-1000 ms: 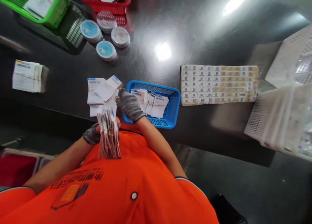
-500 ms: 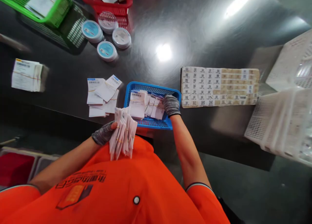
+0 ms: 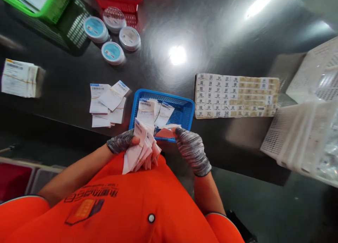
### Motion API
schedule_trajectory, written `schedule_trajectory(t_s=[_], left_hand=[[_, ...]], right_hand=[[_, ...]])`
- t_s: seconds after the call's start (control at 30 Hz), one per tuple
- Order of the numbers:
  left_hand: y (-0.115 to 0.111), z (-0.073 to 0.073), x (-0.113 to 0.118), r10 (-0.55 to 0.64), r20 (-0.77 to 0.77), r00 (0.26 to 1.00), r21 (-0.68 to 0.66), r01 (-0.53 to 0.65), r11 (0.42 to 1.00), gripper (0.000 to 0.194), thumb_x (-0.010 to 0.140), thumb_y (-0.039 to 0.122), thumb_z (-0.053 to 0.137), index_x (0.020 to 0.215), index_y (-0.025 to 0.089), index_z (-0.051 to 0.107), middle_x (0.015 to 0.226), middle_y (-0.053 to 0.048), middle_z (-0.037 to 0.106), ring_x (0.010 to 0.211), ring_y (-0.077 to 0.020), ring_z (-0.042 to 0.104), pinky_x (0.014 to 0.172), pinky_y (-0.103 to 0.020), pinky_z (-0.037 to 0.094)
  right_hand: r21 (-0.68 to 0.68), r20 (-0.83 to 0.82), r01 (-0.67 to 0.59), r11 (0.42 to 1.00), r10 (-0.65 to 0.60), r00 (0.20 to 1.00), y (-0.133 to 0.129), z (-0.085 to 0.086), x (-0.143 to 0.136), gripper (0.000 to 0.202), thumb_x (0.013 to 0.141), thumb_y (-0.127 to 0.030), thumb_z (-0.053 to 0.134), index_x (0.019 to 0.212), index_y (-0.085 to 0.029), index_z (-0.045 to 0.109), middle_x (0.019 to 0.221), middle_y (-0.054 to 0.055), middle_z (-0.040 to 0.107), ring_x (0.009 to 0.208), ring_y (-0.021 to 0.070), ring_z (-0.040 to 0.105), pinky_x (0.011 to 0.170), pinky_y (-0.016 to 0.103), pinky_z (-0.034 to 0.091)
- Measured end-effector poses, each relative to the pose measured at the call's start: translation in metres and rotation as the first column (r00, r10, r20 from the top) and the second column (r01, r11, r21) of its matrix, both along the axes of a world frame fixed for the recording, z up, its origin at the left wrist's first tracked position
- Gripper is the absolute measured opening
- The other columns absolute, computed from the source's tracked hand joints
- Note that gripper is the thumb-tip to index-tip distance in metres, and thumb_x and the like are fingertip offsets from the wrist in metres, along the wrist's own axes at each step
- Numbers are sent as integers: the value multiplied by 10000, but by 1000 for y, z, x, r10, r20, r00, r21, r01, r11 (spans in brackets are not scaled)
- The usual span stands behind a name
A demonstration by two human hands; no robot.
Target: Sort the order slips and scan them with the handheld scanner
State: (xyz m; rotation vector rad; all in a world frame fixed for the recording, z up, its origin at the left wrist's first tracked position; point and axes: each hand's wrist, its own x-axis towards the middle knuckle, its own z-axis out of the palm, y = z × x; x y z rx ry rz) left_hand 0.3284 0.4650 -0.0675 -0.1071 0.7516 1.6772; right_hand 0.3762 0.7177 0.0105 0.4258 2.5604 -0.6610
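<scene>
My gloved left hand (image 3: 121, 141) is closed around a fanned bunch of white labelled packets (image 3: 142, 149), some bound with rubber bands, held close to the orange shirt. A thin packet (image 3: 167, 131) is pinched in the fingers of my gloved right hand (image 3: 192, 149), over the near rim of the blue basket (image 3: 186, 107). Inside that basket, more white packets (image 3: 146, 110) with barcodes lie at the left and middle. Left of the basket, a loose pile of similar packets (image 3: 107, 100) rests on the dark table.
A banded stack of labels (image 3: 19, 78) lies far left. Several round, clear-lidded tubs (image 3: 112, 53) stand near the green basket (image 3: 50, 12) and red basket (image 3: 118, 3). Right of the blue basket is a board of QR stickers (image 3: 236, 95); white crates (image 3: 293, 137) stand beyond it.
My right hand has come out of the blue basket towards me with a packet, leaving fewer inside. My left hand with its bunch has shifted slightly right.
</scene>
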Motion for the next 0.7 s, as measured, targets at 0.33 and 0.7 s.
schedule_trajectory(t_s=[0.33,0.7], left_hand=[[-11,-9,-4,67,32,997,-8,-67,998,561,622,663,891,806,142,797,808,-162,779,877,-358,760,772,-400,617],[5,-8,-2,-20,16,1000,-59,21,998,677,608,673,891,1002,127,815,914,-145,799,953,-352,762,845,-397,615]], right_hand=[[-271,-1,-167,948,174,985,24,18,30,371,964,-338,517,1163,-195,796,1009,132,837,905,309,796,824,427,631],[-749,131,242,617,-220,967,-24,-7,3,332,900,-454,585,1051,-234,784,1016,75,810,935,258,739,979,434,572]])
